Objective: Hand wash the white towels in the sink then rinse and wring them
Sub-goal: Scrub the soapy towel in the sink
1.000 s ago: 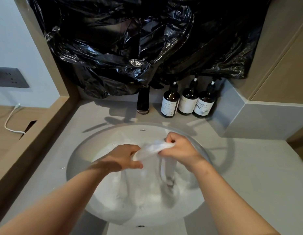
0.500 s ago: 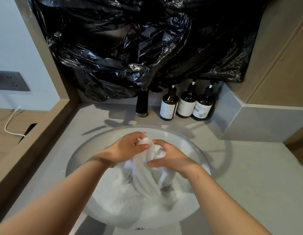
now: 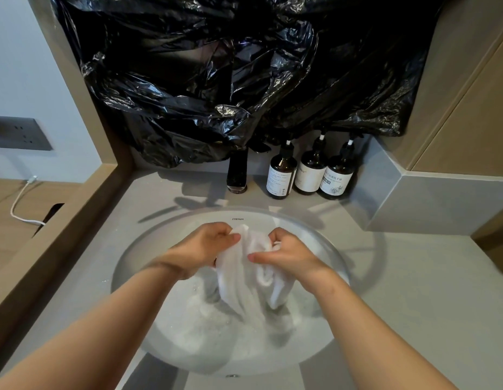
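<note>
While the white towel is bunched up just above the foamy water, it's gripped from both sides. The left hand is clamped on the bundle at about 9 o'clock and the right hand at 3 o'clock, with the fingers of both curled tight into the cloth. The towel's lower end is left trailing down into the suds in the middle of the sink. At 12 o'clock behind the basin, a dark faucet and three brown pump bottles are lined up on the grey table. Crumpled black plastic is hung over the wall above them. Way over at 9 o'clock, a white cable can be seen.
</note>
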Tool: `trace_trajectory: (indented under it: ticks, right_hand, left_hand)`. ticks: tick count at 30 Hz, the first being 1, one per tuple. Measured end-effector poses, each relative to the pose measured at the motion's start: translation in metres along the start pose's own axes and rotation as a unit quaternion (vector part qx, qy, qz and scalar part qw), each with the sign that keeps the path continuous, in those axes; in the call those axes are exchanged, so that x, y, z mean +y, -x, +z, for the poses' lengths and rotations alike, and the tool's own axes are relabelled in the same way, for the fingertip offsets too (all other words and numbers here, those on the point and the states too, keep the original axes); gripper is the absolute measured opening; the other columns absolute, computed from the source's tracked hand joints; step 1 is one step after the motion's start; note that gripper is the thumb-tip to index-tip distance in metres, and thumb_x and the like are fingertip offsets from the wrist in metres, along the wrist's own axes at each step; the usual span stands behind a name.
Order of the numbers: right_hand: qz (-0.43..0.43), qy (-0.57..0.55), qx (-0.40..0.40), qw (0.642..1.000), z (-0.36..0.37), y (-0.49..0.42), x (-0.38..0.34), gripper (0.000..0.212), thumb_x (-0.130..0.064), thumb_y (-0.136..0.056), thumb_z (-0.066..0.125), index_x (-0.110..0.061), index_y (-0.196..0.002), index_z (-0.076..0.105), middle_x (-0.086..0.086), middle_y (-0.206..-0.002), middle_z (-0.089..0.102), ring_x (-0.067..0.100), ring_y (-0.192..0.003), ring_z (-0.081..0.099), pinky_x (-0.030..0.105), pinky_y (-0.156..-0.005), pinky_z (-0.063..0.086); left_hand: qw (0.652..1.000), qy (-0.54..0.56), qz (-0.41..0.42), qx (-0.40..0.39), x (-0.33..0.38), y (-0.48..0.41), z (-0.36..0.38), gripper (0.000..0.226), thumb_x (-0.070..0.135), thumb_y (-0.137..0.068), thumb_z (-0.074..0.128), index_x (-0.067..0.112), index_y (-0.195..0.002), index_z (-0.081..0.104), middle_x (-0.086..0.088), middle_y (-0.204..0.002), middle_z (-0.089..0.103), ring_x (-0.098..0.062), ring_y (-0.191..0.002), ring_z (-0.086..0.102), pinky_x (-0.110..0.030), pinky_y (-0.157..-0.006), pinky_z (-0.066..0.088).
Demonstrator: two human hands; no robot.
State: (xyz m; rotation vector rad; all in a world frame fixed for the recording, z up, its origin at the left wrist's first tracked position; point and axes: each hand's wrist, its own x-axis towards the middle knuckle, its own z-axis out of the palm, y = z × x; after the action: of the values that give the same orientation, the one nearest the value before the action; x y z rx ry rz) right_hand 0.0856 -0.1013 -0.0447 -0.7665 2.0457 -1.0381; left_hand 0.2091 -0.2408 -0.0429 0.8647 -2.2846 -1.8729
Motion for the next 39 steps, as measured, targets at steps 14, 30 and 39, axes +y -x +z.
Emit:
trace_trajectory:
  ticks: [14,30,39]
  right_hand:
    - [-0.018,-0.313,0.080,0.946,0.000,0.008,-0.050,0.008,-0.013,-0.092,0.057,-0.011,-0.085,0.061,0.006,-0.073,0.062,0.015,-0.063,0.060,0.021,-0.054,0.047]
    - [0.057,-0.527,0.115,0.840,-0.042,-0.001,-0.023,0.026,-0.028,-0.097,0.048,-0.007,-0.088,0.058,0.010,-0.074,0.066,0.018,-0.071,0.064,0.033,-0.071,0.050]
    - [0.164,-0.175,0.028,0.970,0.029,0.004,0.022,0.043,-0.055,-0.092,0.046,-0.014,-0.099,0.058,0.002,-0.092,0.057,0.021,-0.082,0.056,0.030,-0.075,0.047]
  left_hand:
    - [0.991,0.119,0.051,-0.020,-0.029,0.011,0.027,0.090,0.048,-0.055,0.078,0.027,-0.136,0.042,0.008,-0.132,0.055,-0.012,-0.124,0.051,-0.035,-0.102,0.044]
    - [0.957,0.262,-0.088,-0.087,-0.027,0.021,0.046,0.042,0.016,-0.066,0.066,0.009,-0.108,0.063,-0.014,-0.081,0.070,-0.025,-0.071,0.068,-0.034,-0.067,0.056]
    - [0.888,0.422,-0.179,0.032,0.030,0.028,0.031,0.051,0.026,-0.090,0.040,-0.001,-0.051,0.059,-0.013,-0.044,0.056,-0.022,-0.036,0.056,-0.032,-0.058,0.034]
